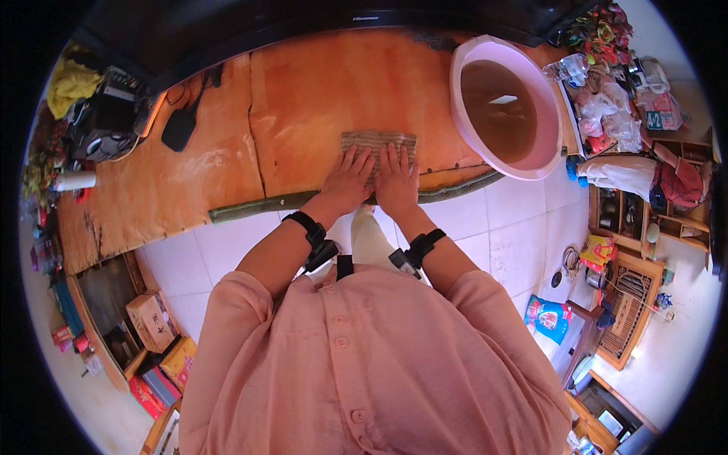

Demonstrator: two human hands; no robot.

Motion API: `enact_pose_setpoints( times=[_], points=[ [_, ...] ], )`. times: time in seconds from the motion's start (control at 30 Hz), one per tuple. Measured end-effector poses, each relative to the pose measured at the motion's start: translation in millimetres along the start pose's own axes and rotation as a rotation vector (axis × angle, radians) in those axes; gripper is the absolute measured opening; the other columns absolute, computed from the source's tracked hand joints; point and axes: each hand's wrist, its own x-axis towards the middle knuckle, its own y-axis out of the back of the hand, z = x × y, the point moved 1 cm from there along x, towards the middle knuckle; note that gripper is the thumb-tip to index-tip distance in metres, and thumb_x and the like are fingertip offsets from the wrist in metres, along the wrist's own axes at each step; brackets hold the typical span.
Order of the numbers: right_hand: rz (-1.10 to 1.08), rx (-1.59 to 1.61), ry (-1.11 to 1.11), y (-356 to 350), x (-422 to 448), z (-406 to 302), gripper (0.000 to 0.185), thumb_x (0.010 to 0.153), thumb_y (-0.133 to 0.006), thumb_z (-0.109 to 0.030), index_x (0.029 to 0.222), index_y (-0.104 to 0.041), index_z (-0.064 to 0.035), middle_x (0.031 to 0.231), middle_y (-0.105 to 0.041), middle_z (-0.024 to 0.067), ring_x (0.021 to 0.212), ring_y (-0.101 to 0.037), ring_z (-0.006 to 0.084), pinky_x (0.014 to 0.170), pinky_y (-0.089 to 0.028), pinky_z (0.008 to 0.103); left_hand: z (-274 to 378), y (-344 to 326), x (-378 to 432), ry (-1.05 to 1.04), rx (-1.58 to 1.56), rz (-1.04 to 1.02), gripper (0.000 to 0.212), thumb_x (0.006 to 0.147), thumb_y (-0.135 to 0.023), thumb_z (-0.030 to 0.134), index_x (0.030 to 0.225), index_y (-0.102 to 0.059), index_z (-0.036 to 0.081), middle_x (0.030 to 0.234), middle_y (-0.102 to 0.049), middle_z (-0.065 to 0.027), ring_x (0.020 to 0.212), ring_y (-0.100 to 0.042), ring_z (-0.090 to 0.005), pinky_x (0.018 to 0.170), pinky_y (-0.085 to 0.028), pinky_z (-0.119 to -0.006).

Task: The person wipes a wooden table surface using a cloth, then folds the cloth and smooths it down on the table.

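Note:
A brown striped cloth [378,139] lies flat on the orange-brown wooden top [318,91] of a long cabinet. Both hands rest on it side by side, palms down: my left hand [351,173] on its left half, my right hand [396,176] on its right half. The fingers are spread a little and extended over the cloth; neither hand grips it visibly. To the right of my right hand stands a pink plastic basin [549,108] holding brownish water [497,119]. A green padded edging [250,210] runs along the front edge of the wooden top, close to my wrists.
Behind the cloth stands a black television [318,20]. A small black box [178,129] with cables lies to the left, near a white cup [74,181]. Plastic bags [603,108] and a clear bottle [566,67] are at the right. Another person [637,173] stands beyond them.

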Motion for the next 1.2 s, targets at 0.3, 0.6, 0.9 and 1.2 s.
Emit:
enact_pose_setpoints(
  times=[0.3, 0.6, 0.9, 1.2],
  points=[
    [0.026, 0.031, -0.08, 0.7, 109.1, 44.7, 0.066, 0.091, -0.045, -0.032, 0.148, -0.022, -0.0084, 0.156, -0.009, 0.0122, 0.143, -0.006, 0.039, 0.112, -0.008, 0.0597, -23.3, 40.2, 121.8, -0.002, 0.032, 0.036, 0.067, 0.088, -0.053, 0.028, 0.146, -0.029, 0.005, 0.153, -0.023, -0.0141, 0.142, -0.016, -0.0364, 0.115, -0.017, -0.044],
    [-0.186, -0.018, -0.209, 25.5, 211.3, 42.9, 0.071, 0.094, -0.04, -0.039, 0.151, -0.008, -0.0111, 0.158, 0.0, 0.009, 0.144, 0.004, 0.0387, 0.107, 0.005, 0.0679, -67.8, 69.8, 207.7, 0.092, -0.004, -0.03, 0.063, 0.091, -0.048, 0.026, 0.148, -0.026, 0.007, 0.154, -0.022, -0.0118, 0.142, -0.016, -0.0352, 0.115, -0.017, -0.043],
    [-0.06, 0.038, -0.049, 13.4, 154.6, 56.0, 0.066, 0.091, -0.046, -0.033, 0.149, -0.02, -0.0128, 0.157, -0.012, 0.0084, 0.144, -0.006, 0.035, 0.114, -0.008, 0.0526, -37.1, 27.5, 155.4, 0.019, 0.007, 0.412, 0.046, 0.079, -0.057, 0.018, 0.123, -0.056, 0.005, 0.133, -0.047, -0.0113, 0.124, -0.039, -0.0323, 0.1, -0.037, -0.045],
    [0.161, 0.055, 0.141, 4.0, 47.3, 10.8, 0.052, 0.082, -0.064, -0.023, 0.131, -0.051, -0.0106, 0.132, -0.045, 0.0091, 0.124, -0.038, 0.0336, 0.096, -0.034, 0.0498, -24.0, 16.1, 37.0, -0.004, -0.219, 0.323, 0.037, 0.075, -0.063, 0.013, 0.112, -0.061, 0.007, 0.117, -0.051, -0.0085, 0.11, -0.047, -0.0305, 0.086, -0.047, -0.039]
  ],
)
